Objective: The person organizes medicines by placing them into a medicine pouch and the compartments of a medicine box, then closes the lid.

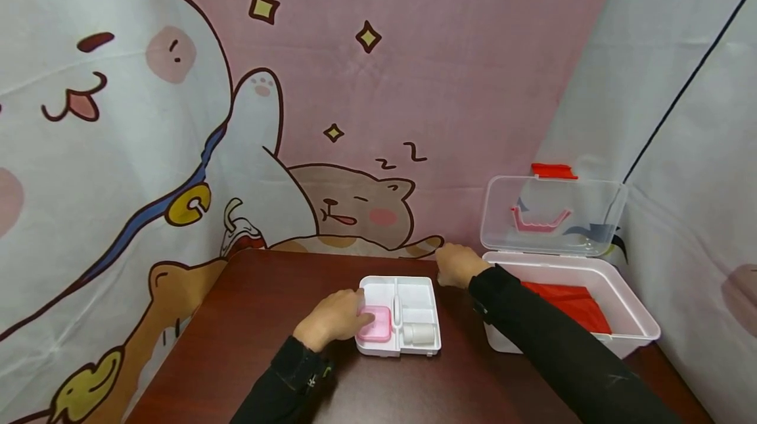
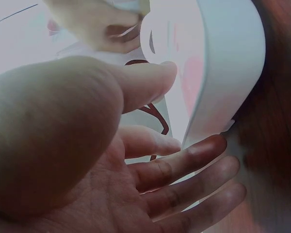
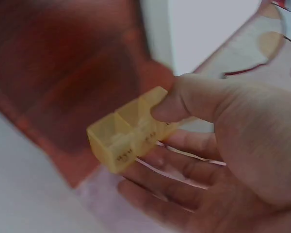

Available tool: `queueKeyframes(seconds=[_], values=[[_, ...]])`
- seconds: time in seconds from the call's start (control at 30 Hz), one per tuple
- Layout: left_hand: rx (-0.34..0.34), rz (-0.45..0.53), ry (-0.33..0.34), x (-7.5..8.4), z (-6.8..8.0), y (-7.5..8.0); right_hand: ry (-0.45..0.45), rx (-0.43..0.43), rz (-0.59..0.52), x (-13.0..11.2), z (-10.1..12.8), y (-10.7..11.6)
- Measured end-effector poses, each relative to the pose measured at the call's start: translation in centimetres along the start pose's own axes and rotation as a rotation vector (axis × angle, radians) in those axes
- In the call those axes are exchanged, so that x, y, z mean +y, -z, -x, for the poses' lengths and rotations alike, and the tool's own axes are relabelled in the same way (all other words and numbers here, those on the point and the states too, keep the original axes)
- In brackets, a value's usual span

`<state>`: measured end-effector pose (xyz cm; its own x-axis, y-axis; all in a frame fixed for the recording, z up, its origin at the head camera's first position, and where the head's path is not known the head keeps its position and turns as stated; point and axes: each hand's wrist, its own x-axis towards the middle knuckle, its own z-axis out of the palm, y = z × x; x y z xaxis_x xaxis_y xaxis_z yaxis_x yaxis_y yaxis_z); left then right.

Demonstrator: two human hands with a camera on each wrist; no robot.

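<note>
A white compartment box [image 1: 414, 284] lies on the table. My left hand [image 1: 333, 319] is at its left edge, the thumb reaching over a small pink square case [image 1: 381, 335] in the front left compartment. In the left wrist view the fingers are fairly straight beside the white wall [image 2: 233, 58]; firm contact cannot be told. My right hand [image 1: 460, 266] is above the table, right of the box. In the right wrist view it pinches a yellow see-through pill box [image 3: 128, 128] with several compartments and dark print; the head view hides it. A white cylinder [image 1: 418, 334] lies in the front right compartment.
A larger clear-lidded white bin [image 1: 635, 325] stands open at the right, red cloth [image 1: 570, 306] inside. Its raised lid [image 1: 552, 213] has a red latch and pink handle. A cartoon-printed curtain [image 1: 461, 82] hangs behind the brown table [image 1: 266, 319].
</note>
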<state>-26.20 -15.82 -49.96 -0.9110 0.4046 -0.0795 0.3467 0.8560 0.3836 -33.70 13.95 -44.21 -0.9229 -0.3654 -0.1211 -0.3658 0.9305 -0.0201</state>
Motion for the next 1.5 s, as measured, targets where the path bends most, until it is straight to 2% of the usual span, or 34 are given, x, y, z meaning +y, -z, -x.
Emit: queueKeyframes(seconds=[0.1, 0.17, 0.33, 0.53, 0.73, 0.9, 1.1, 1.17, 1.3, 1.4, 1.5], values=[[-0.003, 0.002, 0.004, -0.2, 0.0, 0.0, -0.013, -0.041, -0.093, -0.8, -2.4, 0.1], [-0.011, 0.008, 0.012, -0.2, 0.0, 0.0, 0.045, -0.032, -0.135, -1.6, -2.5, 0.9], [-0.024, 0.026, 0.029, -0.1, 0.0, 0.3, 0.183, -0.013, -0.107, -3.6, -2.4, 1.3], [-0.009, 0.008, -0.001, -0.2, -0.2, 0.2, 0.248, -0.027, -0.065, -4.9, -2.1, -0.7], [-0.005, 0.011, 0.000, -0.2, -0.2, 0.3, 0.191, -0.030, -0.087, -5.3, -2.3, -2.6], [-0.006, 0.016, 0.008, -0.1, -0.2, 0.4, 0.161, -0.044, -0.065, -5.4, -3.1, -3.9], [-0.021, 0.023, 0.024, -0.1, -0.3, 0.3, 0.157, -0.045, -0.083, -5.2, -3.0, -4.1], [-0.021, 0.029, 0.029, -0.1, -0.3, 0.3, 0.176, -0.024, -0.113, -5.2, -2.6, -3.8], [0.016, 0.044, 0.059, -0.4, -0.3, 0.5, 0.189, 0.074, -0.241, -4.9, -1.0, -2.9], [0.075, 0.045, 0.093, -0.7, -0.4, 0.6, 0.140, 0.166, -0.318, -4.7, 0.5, -2.2], [0.135, 0.041, 0.118, -0.9, -0.3, 0.8, 0.050, 0.233, -0.342, -4.4, 1.8, -1.8]])
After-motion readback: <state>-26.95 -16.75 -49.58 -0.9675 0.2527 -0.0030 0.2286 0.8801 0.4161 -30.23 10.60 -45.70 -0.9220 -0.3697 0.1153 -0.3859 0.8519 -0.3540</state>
